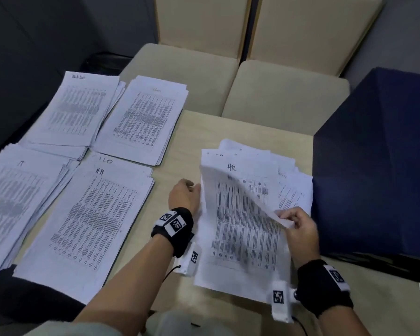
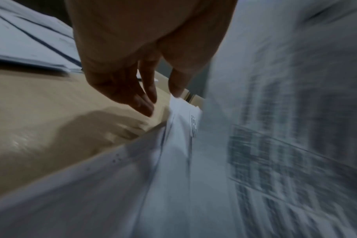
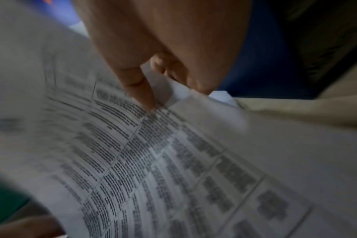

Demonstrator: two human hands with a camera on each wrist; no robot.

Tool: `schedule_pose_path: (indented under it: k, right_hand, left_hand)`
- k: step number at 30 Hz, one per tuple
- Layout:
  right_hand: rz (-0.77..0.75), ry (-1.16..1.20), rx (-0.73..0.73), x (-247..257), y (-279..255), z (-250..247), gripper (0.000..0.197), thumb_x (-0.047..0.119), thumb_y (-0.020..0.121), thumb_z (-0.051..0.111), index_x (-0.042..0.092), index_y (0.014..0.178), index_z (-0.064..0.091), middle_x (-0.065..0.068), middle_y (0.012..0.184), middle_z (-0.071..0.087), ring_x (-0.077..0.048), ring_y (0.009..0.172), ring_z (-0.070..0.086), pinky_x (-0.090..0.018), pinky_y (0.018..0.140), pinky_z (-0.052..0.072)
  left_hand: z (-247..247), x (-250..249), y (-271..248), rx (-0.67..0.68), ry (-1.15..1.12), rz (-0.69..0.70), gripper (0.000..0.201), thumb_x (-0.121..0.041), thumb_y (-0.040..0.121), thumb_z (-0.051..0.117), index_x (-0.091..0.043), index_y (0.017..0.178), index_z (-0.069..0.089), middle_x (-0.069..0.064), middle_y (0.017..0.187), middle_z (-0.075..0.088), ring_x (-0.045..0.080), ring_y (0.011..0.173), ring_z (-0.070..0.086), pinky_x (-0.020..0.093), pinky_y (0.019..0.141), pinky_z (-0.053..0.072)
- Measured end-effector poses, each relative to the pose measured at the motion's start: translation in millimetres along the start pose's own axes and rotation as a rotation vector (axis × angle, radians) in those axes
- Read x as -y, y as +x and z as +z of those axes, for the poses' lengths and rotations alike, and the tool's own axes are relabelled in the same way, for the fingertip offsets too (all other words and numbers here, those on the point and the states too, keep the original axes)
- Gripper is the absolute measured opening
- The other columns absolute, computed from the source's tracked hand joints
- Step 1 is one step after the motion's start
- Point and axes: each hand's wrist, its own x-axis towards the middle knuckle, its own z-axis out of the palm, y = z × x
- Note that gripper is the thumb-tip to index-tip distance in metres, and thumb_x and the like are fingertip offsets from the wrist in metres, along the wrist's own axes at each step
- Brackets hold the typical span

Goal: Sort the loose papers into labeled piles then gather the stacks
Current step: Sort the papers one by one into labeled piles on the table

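A loose heap of printed papers [image 1: 291,180] lies on the tan table [image 1: 177,151], right of centre. Its top sheet [image 1: 240,226], with "HR" handwritten at the head, is curled up off the heap. My right hand [image 1: 285,218] pinches that sheet's right edge between thumb and fingers; in the right wrist view the pinch [image 3: 155,96] sits on the sheet [image 3: 153,161]. My left hand [image 1: 192,190] hovers at the sheet's left edge with relaxed fingers [image 2: 145,99] and holds nothing. Sorted piles lie to the left: "HR" [image 1: 90,214], "IT" [image 1: 15,197] and two farther ones [image 1: 75,110], [image 1: 146,117].
A large dark blue object [image 1: 374,166] stands right against the heap on the right. Two beige chairs [image 1: 284,90] are pushed up to the table's far edge. A bare strip of table runs between the sorted piles and the heap.
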Motion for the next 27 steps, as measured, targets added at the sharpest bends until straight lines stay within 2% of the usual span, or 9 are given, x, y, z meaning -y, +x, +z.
schedule_pose_path:
  k: [2,7,10,13,16,19,22,25,27]
  right_hand:
    - [0.039,0.019,-0.035,-1.2,-5.0,-5.3,0.017,-0.004,0.087,0.068,0.01,0.077,0.063,-0.002,0.08,0.067,-0.015,0.078,0.061,-0.033,0.075,0.05]
    - [0.075,0.12,-0.071,0.2,-8.0,-3.9,0.021,-0.012,0.081,0.065,0.005,0.071,0.068,-0.013,0.091,0.072,-0.019,0.085,0.067,-0.03,0.081,0.051]
    - [0.142,0.135,-0.139,1.0,-0.5,2.3,0.025,-0.012,0.085,0.063,0.011,0.079,0.072,-0.008,0.097,0.074,-0.018,0.095,0.067,-0.03,0.087,0.051]
    - [0.206,0.191,-0.218,-1.1,9.9,9.2,0.026,-0.011,0.086,0.061,0.013,0.088,0.07,0.001,0.085,0.073,-0.018,0.086,0.064,-0.025,0.079,0.051]
    - [0.249,0.227,-0.253,3.1,17.9,12.9,0.019,-0.011,0.084,0.062,0.005,0.091,0.069,-0.005,0.085,0.07,-0.025,0.087,0.063,-0.025,0.071,0.052]
    - [0.239,0.226,-0.241,14.2,16.6,17.8,0.017,-0.009,0.084,0.064,0.006,0.091,0.07,-0.002,0.084,0.074,-0.02,0.084,0.068,-0.021,0.07,0.053]
    - [0.191,0.205,-0.244,14.4,14.6,20.2,0.021,-0.009,0.081,0.069,0.01,0.089,0.074,0.0,0.088,0.077,-0.013,0.085,0.071,-0.022,0.079,0.055]
    - [0.157,0.121,-0.303,10.2,15.2,16.1,0.016,-0.007,0.079,0.073,0.009,0.079,0.071,0.0,0.077,0.073,-0.018,0.08,0.066,-0.026,0.075,0.053]
    - [0.139,0.119,-0.335,12.2,13.1,12.2,0.015,-0.008,0.08,0.071,0.007,0.076,0.068,-0.005,0.078,0.069,-0.019,0.08,0.063,-0.029,0.077,0.051]
  left_hand:
    - [0.6,-0.1,5.3,0.073,-0.015,-0.043,0.024,-0.036,0.087,0.068,-0.013,0.092,0.066,0.004,0.093,0.071,0.024,0.088,0.066,0.028,0.077,0.05]
    - [-0.6,-2.5,10.7,0.174,0.051,0.122,0.023,-0.027,0.077,0.075,-0.018,0.066,0.056,0.001,0.068,0.066,0.027,0.071,0.066,0.031,0.064,0.052]
    - [-4.9,-1.1,10.5,0.163,0.002,0.316,0.022,-0.022,0.086,0.069,-0.018,0.072,0.051,-0.004,0.067,0.059,0.019,0.064,0.057,0.027,0.06,0.044]
    - [-17.1,0.3,5.2,0.275,-0.295,0.38,0.015,-0.009,0.089,0.068,-0.014,0.084,0.054,-0.008,0.064,0.057,0.009,0.06,0.051,0.018,0.062,0.044]
    - [-28.0,-1.0,1.4,0.367,-0.582,0.306,0.02,0.005,0.083,0.071,-0.004,0.089,0.054,-0.006,0.059,0.054,0.009,0.057,0.054,0.018,0.06,0.047]
    - [-32.1,-6.5,-2.7,0.371,-0.661,0.262,0.023,0.007,0.077,0.075,-0.003,0.087,0.057,0.002,0.063,0.052,0.014,0.058,0.054,0.019,0.058,0.05]
    - [-25.3,-5.0,-2.5,0.307,-0.67,0.216,0.025,0.003,0.077,0.078,0.001,0.094,0.061,0.002,0.08,0.072,0.009,0.068,0.069,0.022,0.065,0.056]
    - [-12.6,3.5,2.0,0.202,-0.58,0.162,0.023,-0.008,0.081,0.078,-0.004,0.095,0.06,0.01,0.076,0.068,0.011,0.066,0.061,0.03,0.067,0.054]
    - [-5.7,8.5,4.2,0.146,-0.492,0.152,0.027,-0.014,0.083,0.076,-0.009,0.102,0.058,0.019,0.092,0.068,0.017,0.077,0.062,0.04,0.076,0.055]
